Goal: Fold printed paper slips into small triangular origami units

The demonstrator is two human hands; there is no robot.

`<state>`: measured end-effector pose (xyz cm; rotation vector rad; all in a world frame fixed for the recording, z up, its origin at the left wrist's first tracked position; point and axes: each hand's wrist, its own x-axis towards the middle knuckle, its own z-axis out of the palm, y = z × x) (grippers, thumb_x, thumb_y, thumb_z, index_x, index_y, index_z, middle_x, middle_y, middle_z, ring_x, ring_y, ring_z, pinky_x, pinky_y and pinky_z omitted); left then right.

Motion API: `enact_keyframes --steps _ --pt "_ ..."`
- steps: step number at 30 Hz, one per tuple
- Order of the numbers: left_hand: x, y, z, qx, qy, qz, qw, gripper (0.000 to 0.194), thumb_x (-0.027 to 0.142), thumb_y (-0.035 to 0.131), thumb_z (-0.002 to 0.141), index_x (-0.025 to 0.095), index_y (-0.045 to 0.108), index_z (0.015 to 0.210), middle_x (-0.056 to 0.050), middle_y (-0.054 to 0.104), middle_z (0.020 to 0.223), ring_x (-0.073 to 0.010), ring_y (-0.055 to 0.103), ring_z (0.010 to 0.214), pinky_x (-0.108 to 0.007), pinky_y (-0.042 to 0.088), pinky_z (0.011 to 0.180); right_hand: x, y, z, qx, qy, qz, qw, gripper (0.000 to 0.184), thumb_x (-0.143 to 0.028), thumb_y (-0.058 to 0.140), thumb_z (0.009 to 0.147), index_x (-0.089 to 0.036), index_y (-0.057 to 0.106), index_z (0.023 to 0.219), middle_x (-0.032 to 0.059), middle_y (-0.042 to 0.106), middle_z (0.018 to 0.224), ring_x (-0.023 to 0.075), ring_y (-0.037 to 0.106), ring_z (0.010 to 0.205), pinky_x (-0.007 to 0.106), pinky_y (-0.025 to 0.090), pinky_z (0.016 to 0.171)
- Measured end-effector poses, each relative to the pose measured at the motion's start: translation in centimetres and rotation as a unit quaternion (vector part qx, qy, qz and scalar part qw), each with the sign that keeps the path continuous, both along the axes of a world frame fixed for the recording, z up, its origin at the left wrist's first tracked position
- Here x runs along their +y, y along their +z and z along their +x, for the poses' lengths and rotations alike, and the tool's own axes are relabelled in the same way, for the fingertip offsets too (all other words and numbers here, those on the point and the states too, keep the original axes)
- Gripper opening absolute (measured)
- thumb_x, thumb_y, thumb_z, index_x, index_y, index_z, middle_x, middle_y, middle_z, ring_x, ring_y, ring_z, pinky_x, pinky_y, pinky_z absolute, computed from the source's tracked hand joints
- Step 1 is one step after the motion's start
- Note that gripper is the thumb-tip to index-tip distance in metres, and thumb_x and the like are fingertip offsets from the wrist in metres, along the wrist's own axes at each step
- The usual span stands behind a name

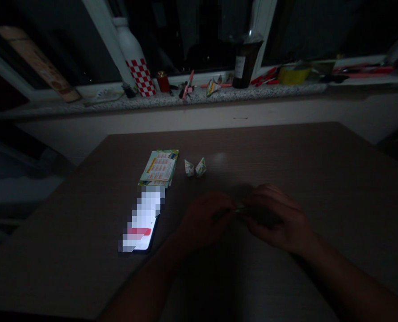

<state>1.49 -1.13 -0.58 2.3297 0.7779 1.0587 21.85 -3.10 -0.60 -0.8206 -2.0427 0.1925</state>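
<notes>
My left hand [205,219] and my right hand [277,219] meet over the middle of the table, fingertips almost touching. Both are closed in a pinch. Between them shows only a small pale edge [238,210]; the dim light and the fingers hide what it belongs to. Just beyond my left hand stand two small pointed pieces of folded paper, one on the left [189,168] and one on the right [201,167], printed in white and green. Left of these lies a stack of printed leaflets [160,166], the top one with rows of red print.
A lit phone [144,245] lies left of my left forearm on the wooden table [286,152]. Behind the table, the granite windowsill [172,102] carries a white bottle with red checks [140,76], a dark pouch [244,67], a yellow roll [294,75] and pens.
</notes>
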Motion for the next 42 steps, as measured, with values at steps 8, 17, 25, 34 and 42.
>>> enact_keyframes --steps 8,17,25,34,42 --pt "-0.28 0.15 0.16 -0.011 0.014 -0.065 0.998 0.010 0.018 0.062 0.077 0.018 0.061 0.087 -0.004 0.068 0.089 -0.0159 0.064 0.083 -0.030 0.051 0.077 0.03 0.07 0.15 0.016 0.037 0.009 0.999 0.016 -0.010 0.064 0.075 -0.019 0.063 0.088 0.0046 0.066 0.074 0.0187 0.061 0.068 0.038 0.050 0.066" --pt "-0.20 0.00 0.31 0.003 -0.024 -0.070 0.997 0.008 0.019 0.060 0.084 0.018 0.067 0.088 -0.002 0.072 0.084 -0.0141 0.066 0.080 -0.026 0.051 0.074 -0.14 0.08 -0.19 0.026 0.046 0.017 0.998 0.024 -0.008 0.065 0.072 -0.018 0.062 0.093 0.0047 0.067 0.076 0.0195 0.063 0.070 0.039 0.050 0.068" --pt "-0.21 0.20 0.26 -0.077 -0.042 -0.100 0.991 0.008 0.018 0.062 0.084 0.017 0.068 0.088 -0.004 0.072 0.084 -0.0144 0.067 0.080 -0.027 0.052 0.074 -0.22 0.23 -0.01 0.041 0.029 0.026 0.998 0.021 -0.008 0.064 0.071 -0.019 0.062 0.088 0.0043 0.066 0.073 0.0193 0.062 0.067 0.038 0.051 0.066" --pt "-0.22 0.00 0.41 -0.081 -0.062 -0.088 0.991 0.009 0.022 0.059 0.085 0.019 0.067 0.089 -0.004 0.072 0.087 -0.0159 0.066 0.084 -0.030 0.052 0.076 -0.24 0.21 -0.18 0.072 0.043 0.042 0.996 0.021 -0.005 0.065 0.069 -0.020 0.063 0.083 0.0022 0.064 0.068 0.0171 0.061 0.061 0.036 0.051 0.061" --pt "-0.76 0.08 0.49 -0.026 -0.032 0.018 0.999 0.012 0.021 0.060 0.079 0.020 0.061 0.091 -0.005 0.069 0.091 -0.0182 0.063 0.088 -0.035 0.050 0.081 -0.15 -0.12 -0.40 0.040 0.041 0.061 0.997 0.013 -0.008 0.063 0.072 -0.020 0.061 0.077 0.0001 0.062 0.066 0.0151 0.059 0.059 0.034 0.050 0.062"
